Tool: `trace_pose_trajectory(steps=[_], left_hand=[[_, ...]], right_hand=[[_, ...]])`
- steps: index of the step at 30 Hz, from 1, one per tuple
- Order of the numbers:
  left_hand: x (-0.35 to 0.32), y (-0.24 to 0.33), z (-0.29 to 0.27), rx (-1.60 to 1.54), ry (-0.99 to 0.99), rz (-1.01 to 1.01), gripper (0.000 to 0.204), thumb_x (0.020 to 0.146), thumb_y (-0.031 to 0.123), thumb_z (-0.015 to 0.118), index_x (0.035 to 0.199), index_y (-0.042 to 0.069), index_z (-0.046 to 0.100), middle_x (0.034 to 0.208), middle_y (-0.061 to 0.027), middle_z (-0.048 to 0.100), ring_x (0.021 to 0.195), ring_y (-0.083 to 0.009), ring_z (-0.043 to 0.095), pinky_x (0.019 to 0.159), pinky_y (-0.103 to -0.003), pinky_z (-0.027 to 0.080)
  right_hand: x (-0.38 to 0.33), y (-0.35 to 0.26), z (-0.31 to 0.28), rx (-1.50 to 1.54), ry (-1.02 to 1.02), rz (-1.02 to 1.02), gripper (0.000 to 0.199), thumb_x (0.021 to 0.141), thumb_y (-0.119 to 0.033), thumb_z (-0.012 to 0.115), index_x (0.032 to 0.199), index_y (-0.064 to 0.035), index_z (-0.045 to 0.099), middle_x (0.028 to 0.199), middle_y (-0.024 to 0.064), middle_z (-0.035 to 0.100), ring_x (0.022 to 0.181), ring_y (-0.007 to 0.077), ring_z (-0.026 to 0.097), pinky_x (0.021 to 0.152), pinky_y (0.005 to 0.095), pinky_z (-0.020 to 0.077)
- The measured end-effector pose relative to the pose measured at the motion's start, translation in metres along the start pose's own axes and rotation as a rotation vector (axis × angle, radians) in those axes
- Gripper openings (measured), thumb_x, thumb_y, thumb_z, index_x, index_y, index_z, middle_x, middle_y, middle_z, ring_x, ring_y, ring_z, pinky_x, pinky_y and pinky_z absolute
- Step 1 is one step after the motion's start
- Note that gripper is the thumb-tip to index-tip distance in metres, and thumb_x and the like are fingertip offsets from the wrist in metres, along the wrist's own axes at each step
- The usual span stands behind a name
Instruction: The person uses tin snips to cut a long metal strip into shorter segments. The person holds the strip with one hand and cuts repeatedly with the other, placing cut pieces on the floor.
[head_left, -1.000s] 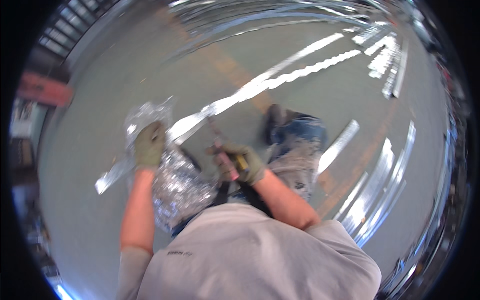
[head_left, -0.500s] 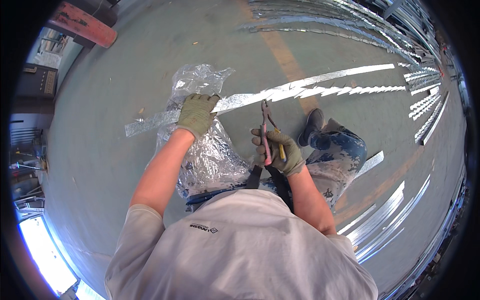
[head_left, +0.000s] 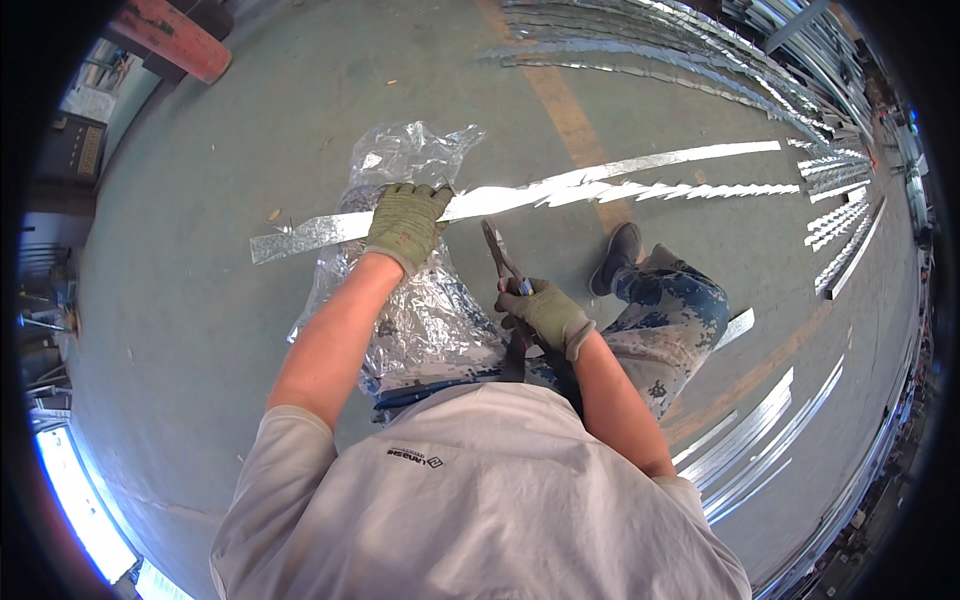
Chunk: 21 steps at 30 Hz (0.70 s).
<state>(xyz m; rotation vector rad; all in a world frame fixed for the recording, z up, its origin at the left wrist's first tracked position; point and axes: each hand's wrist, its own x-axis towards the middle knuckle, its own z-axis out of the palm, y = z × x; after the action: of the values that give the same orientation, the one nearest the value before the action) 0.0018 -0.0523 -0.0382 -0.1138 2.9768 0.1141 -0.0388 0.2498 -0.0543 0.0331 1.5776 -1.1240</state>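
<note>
Your left hand is closed over the metal strip, pinning it across the plastic sheet on your lap; the strip runs out over the floor on both sides. Your right hand is wrapped round the handles of the snips, blades up and just short of the strip's edge. The long free end could sag or twist as you cut, because nothing holds it up beyond your glove. The serrated edge farther right looks sharp, and your forearms are bare. The plastic may let the strip slide under pressure.
</note>
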Motion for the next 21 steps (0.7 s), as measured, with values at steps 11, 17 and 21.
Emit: trace_pose_trajectory(steps=[11,17,21], left_hand=[[-0.006,0.005,-0.007,0.007,0.004,-0.003,0.054,0.106,0.032,0.078,0.158,0.017,0.07,0.14,-0.0129,0.075,0.136,-0.0359,0.067,0.122,-0.053,0.046],[-0.006,0.003,-0.003,0.015,0.005,-0.009,0.056,0.106,0.034,0.078,0.159,0.016,0.07,0.14,-0.0124,0.075,0.136,-0.0357,0.067,0.122,-0.053,0.046],[-0.003,0.006,-0.009,0.023,-0.008,-0.011,0.058,0.106,0.036,0.078,0.16,0.017,0.07,0.141,-0.0127,0.075,0.136,-0.0363,0.067,0.122,-0.054,0.046]], right_hand=[[0.004,-0.003,0.013,-0.004,0.009,-0.009,0.037,0.109,-0.03,0.084,0.131,-0.0019,0.075,0.11,0.0096,0.082,0.089,0.0196,0.078,0.072,0.0356,0.0607],[0.0,-0.006,0.018,0.137,-0.053,-0.029,0.031,0.11,-0.031,0.083,0.126,-0.0074,0.074,0.09,0.0054,0.077,0.067,0.0173,0.07,0.06,0.0357,0.0552],[0.013,0.011,0.026,0.143,0.03,-0.034,0.037,0.111,-0.037,0.084,0.126,-0.006,0.073,0.086,0.0052,0.075,0.061,0.0172,0.068,0.055,0.0364,0.0515]])
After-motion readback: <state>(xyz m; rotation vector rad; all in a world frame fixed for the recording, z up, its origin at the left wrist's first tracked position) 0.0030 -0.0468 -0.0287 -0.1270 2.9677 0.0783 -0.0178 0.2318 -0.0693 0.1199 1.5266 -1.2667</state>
